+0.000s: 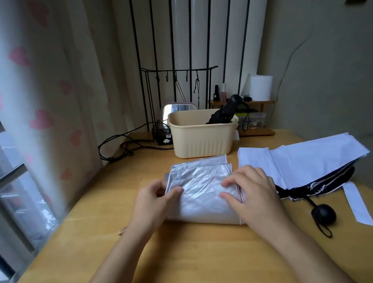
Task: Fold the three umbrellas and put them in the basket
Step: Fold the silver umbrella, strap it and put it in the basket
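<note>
Silver umbrella (pixel 201 189) lies flattened on the wooden surface (pixel 190 263), before the cream basket (pixel 200 140). Left hand (pixel 151 207) pinches its left edge in a thumb-and-finger grip; right hand (pixel 251 194) presses flat, fingers spread, on its right folds. Black umbrella (pixel 224 112) stands inside the basket; white umbrella (pixel 305 165) lies unfolded alongside.

A pale curtain with pink hearts (pixel 44 107) hangs left of the light wooden table (pixel 190 252). Black cables (pixel 119 146), a small lit mirror (pixel 178 110) and a black wire hook rack (pixel 178 84) stand at the table's far edge.
</note>
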